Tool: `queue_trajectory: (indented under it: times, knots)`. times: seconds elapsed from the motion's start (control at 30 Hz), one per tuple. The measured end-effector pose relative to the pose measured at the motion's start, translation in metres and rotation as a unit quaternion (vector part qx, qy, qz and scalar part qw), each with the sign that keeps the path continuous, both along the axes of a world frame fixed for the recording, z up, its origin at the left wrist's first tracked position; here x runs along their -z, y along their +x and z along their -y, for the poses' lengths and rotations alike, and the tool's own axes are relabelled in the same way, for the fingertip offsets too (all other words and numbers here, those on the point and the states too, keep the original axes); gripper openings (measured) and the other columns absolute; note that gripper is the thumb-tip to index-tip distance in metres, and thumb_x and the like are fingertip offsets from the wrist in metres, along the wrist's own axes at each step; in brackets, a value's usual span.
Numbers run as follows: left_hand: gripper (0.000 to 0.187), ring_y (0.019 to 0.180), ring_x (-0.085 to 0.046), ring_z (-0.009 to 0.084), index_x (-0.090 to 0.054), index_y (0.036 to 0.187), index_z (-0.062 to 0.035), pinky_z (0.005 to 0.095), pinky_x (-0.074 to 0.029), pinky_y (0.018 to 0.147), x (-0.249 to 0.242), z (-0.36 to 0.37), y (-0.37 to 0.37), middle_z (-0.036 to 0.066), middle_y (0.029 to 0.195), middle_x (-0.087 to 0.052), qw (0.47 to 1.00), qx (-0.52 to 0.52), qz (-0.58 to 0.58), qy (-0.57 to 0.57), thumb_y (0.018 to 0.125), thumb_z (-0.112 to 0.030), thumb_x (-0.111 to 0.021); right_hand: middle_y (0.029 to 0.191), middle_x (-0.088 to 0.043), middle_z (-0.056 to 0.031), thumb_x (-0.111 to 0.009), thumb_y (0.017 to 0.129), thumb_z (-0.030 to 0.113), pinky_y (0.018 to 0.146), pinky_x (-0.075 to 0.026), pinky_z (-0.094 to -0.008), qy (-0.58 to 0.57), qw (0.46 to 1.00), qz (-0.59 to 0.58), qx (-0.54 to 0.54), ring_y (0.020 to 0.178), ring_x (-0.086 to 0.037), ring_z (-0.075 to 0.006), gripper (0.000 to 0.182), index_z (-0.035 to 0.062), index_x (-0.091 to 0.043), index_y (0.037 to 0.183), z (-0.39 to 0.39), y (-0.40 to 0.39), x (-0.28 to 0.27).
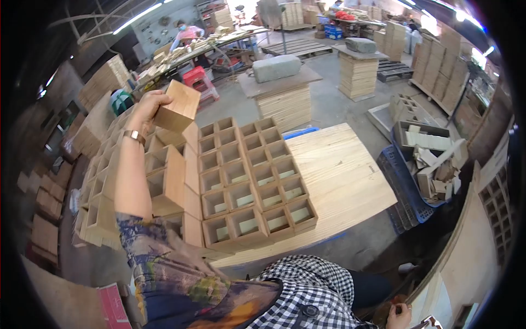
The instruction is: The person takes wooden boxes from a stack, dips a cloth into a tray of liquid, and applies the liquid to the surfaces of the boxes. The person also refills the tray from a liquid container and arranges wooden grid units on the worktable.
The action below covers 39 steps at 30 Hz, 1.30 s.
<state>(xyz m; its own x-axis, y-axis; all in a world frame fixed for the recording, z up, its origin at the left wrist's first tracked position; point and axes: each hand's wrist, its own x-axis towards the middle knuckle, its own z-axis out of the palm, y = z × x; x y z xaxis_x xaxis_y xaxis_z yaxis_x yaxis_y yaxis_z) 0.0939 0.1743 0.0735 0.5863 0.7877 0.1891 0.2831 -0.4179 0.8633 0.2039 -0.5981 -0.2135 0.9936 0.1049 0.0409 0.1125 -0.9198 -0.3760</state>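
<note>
My left hand (147, 108) is raised over the left part of the work area, its fingers closed on the edge of a small wooden box (179, 105). The box is tilted, with smooth closed faces toward me. Below and to its right, open-topped wooden boxes (230, 169) stand upright in tight rows; pale pieces lie in several of them. More wooden boxes (164, 181) are stacked under my left forearm. Low at the right edge, my right hand (399, 317) has curled fingers beside a pale board (433, 301); what they hold is too small to make out.
A bare plywood sheet (339, 175) lies under the rows. To its right, a blue crate (408, 186) stands near a bin of wood scraps (433, 159). Stone blocks (276, 68) weigh down board stacks behind. A person (187, 34) sits at a far bench near red stools (200, 85).
</note>
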Motion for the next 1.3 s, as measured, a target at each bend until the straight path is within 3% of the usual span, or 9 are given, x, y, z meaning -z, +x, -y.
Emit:
queue_trajectory:
  times: [0.07, 0.1, 0.27, 0.43, 0.57, 0.8, 1.0, 1.2, 1.3]
  knots:
    - [0.010, 0.066, -0.056, 0.0066, -0.063, 0.084, -0.0064, 0.0226, -0.044, 0.061, 0.000, 0.050, 0.040, -0.001, 0.076, -0.062, 0.994, 0.094, 0.060, -0.019, 0.081, -0.015, -0.064, 0.095, -0.063, -0.0172, -0.069, 0.082, 0.026, 0.073, -0.050, -0.0369, -0.002, 1.000, -0.005, 0.001, 0.085, -0.062, -0.0314, 0.022, 0.0051, -0.066, 0.088, -0.005, 0.000, -0.006]
    - [0.009, 0.067, -0.056, 0.0059, -0.064, 0.084, -0.0068, 0.0219, -0.044, 0.062, 0.008, 0.075, 0.062, -0.002, 0.076, -0.062, 0.986, 0.137, 0.093, -0.019, 0.082, -0.016, -0.063, 0.087, -0.058, -0.0204, -0.071, 0.070, 0.008, 0.073, -0.046, -0.0425, 0.054, 0.998, 0.025, 0.025, 0.082, -0.058, -0.0375, 0.011, 0.0014, -0.064, 0.077, -0.004, 0.000, 0.000]
    - [0.032, 0.068, -0.052, 0.0021, -0.065, 0.084, -0.0057, 0.0204, -0.042, 0.062, 0.086, 0.239, 0.162, -0.004, 0.076, -0.061, 0.955, 0.231, 0.171, -0.071, 0.093, -0.035, -0.056, 0.080, -0.058, -0.0167, -0.069, 0.071, 0.004, 0.068, -0.046, -0.0383, 0.168, 0.980, 0.100, 0.030, 0.075, -0.058, -0.0334, 0.010, 0.0005, -0.062, 0.078, -0.015, -0.008, -0.020]
    - [0.055, 0.061, -0.043, 0.0053, -0.060, 0.072, -0.0033, 0.0221, -0.037, 0.057, 0.179, 0.376, 0.198, -0.003, 0.065, -0.052, 0.899, 0.383, 0.026, -0.212, 0.095, -0.051, -0.045, 0.075, -0.057, -0.0086, -0.066, 0.075, 0.000, 0.067, -0.043, -0.0287, 0.273, 0.946, 0.155, 0.077, 0.072, -0.055, -0.0188, 0.005, -0.0003, -0.062, 0.078, -0.044, -0.024, -0.075]
    - [0.064, 0.061, -0.046, 0.0078, -0.061, 0.072, 0.0018, 0.0256, -0.039, 0.057, 0.220, 0.451, 0.202, 0.001, 0.063, -0.054, 0.848, 0.485, 0.025, -0.213, 0.097, -0.052, -0.038, 0.078, -0.058, -0.0086, -0.071, 0.070, -0.001, 0.067, -0.045, -0.0304, 0.369, 0.899, 0.229, 0.063, 0.074, -0.057, -0.0216, 0.012, 0.0011, -0.064, 0.079, -0.100, -0.015, -0.104]
    - [0.060, 0.060, -0.047, 0.0089, -0.062, 0.073, 0.0011, 0.0259, -0.040, 0.056, 0.233, 0.514, 0.185, 0.002, 0.063, -0.055, 0.789, 0.554, 0.044, -0.262, 0.100, -0.045, -0.035, 0.078, -0.053, -0.0065, -0.074, 0.069, 0.015, 0.048, -0.048, -0.0346, 0.103, 0.962, 0.252, 0.028, 0.058, -0.059, -0.0250, 0.016, 0.0115, -0.060, 0.077, -0.142, -0.009, -0.101]
    - [0.056, 0.062, -0.049, 0.0073, -0.063, 0.077, 0.0019, 0.0247, -0.041, 0.057, 0.249, 0.544, 0.176, 0.002, 0.066, -0.057, 0.777, 0.569, 0.042, -0.266, 0.101, -0.041, -0.036, 0.078, -0.056, -0.0124, -0.072, 0.071, 0.009, 0.055, -0.047, -0.0373, 0.149, 0.917, 0.284, 0.237, 0.064, -0.059, -0.0303, 0.014, 0.0059, -0.060, 0.078, -0.090, 0.011, -0.084]
    - [0.055, 0.063, -0.049, 0.0076, -0.064, 0.079, 0.0036, 0.0254, -0.041, 0.058, 0.234, 0.573, 0.172, 0.001, 0.066, -0.057, 0.724, 0.611, 0.012, -0.320, 0.101, -0.040, -0.038, 0.077, -0.055, -0.0114, -0.075, 0.068, 0.010, 0.052, -0.047, -0.0373, 0.068, 0.957, 0.246, 0.140, 0.061, -0.059, -0.0281, 0.016, 0.0080, -0.060, 0.074, -0.127, -0.040, -0.102]
    - [0.057, 0.064, -0.049, 0.0088, -0.064, 0.080, 0.0038, 0.0260, -0.042, 0.059, 0.232, 0.595, 0.166, 0.002, 0.066, -0.058, 0.679, 0.649, 0.005, -0.343, 0.100, -0.043, -0.037, 0.077, -0.055, -0.0105, -0.073, 0.070, 0.007, 0.054, -0.048, -0.0364, 0.036, 0.931, 0.255, 0.257, 0.063, -0.059, -0.0283, 0.013, 0.0067, -0.061, 0.077, -0.080, -0.047, -0.111]
